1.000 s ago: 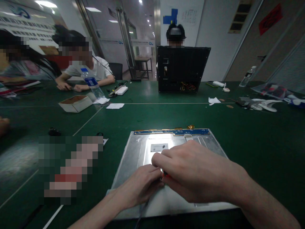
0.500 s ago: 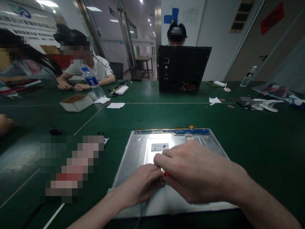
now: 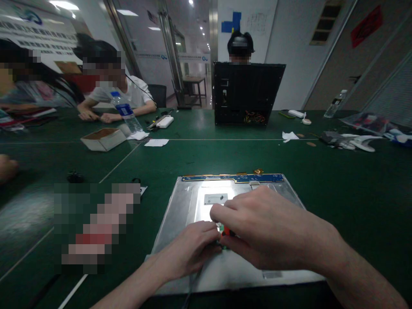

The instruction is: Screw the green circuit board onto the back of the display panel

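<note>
A silver metal-backed display panel (image 3: 170, 216) lies flat on the table in front of me, with a blue circuit strip (image 3: 264, 177) along its far edge. Over the middle of it, my right hand (image 3: 270, 227) is closed around an orange-and-black tool handle (image 3: 227, 231); the tool's tip is hidden. My left hand (image 3: 189, 244) presses its fingertips to a small green piece, apparently a circuit board (image 3: 222, 227), right beside the tool. Most of that piece is covered by my fingers. A dark cable (image 3: 190, 285) runs from under my left hand toward me.
On the green table (image 3: 180, 156) stand an open small box (image 3: 104, 141) and a water bottle (image 3: 127, 112). A large black panel (image 3: 249, 92) stands upright opposite, a person behind it. Two more people sit at left. Scraps and gloves (image 3: 357, 141) lie at right.
My right hand has shifted slightly to the right and turned a little, and more of the orange handle and the green piece shows. My left hand stays nearly in place.
</note>
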### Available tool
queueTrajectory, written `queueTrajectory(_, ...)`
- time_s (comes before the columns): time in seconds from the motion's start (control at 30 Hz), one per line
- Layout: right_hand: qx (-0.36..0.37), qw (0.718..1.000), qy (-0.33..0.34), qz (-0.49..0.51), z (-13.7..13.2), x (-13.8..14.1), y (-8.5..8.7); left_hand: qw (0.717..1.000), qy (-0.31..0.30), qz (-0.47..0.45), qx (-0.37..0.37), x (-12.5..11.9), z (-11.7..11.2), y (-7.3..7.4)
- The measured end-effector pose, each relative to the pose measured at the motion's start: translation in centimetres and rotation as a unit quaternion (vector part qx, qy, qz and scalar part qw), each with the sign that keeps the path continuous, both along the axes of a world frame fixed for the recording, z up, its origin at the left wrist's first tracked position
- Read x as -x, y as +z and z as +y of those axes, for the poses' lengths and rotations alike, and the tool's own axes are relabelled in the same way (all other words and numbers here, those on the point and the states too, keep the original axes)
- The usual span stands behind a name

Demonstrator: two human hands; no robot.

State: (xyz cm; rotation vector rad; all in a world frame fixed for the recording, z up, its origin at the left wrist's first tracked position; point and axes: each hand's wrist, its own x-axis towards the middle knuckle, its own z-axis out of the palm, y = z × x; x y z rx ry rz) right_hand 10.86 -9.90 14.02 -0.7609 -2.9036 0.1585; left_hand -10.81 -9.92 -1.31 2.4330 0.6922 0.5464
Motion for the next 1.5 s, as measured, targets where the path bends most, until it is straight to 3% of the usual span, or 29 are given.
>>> queueTrajectory(0.37, 0.017, 0.998, -0.048, 0.021, 0.3, -1.6, 1.1, 0.998, -0.008, 0.045, 0.03, 0.1, 0.0, 2.2)
queueTrajectory(0.57, -0.002, 0.976, -0.146, 0.158, 2.2, -5.8, 1.5, 0.996, 0.08, 0.024, -0.008, 0.8, 0.5, 2.9)
queueTrajectory(0.7, 0.098, 0.926, -0.243, 0.271, 5.2, -8.7, -1.5, 0.989, 0.148, -0.004, -0.01, 1.2, 1.6, 2.4)
queueTrajectory(0.77, 0.227, 0.864, -0.275, 0.355, 6.5, -9.7, -4.1, 0.985, 0.17, 0.012, 0.003, 1.2, 2.2, 2.3)
queueTrajectory(0.8, 0.256, 0.849, -0.279, 0.367, 7.0, -10.0, -5.6, 0.984, 0.179, 0.021, 0.012, 1.2, 2.4, 2.4)
queueTrajectory(0.93, 0.317, 0.814, -0.287, 0.393, 7.8, -10.6, -10.8, 0.976, 0.211, 0.045, 0.04, 0.2, 3.8, 3.3)
queueTrajectory(1.03, 0.348, 0.789, -0.289, 0.415, 7.6, -10.5, -13.3, 0.97, 0.232, 0.064, 0.045, -1.2, 5.1, 3.7)
queueTrajectory(1.23, 0.39, 0.766, -0.273, 0.431, 7.2, -10.1, -15.4, 0.961, 0.239, 0.141, 0.02, -2.9, 7.2, 3.2)
queueTrajectory(1.5, 0.363, 0.777, -0.285, 0.427, 6.8, -9.6, -15.9, 0.973, 0.208, 0.101, 0.026, -2.8, 7.7, 2.7)
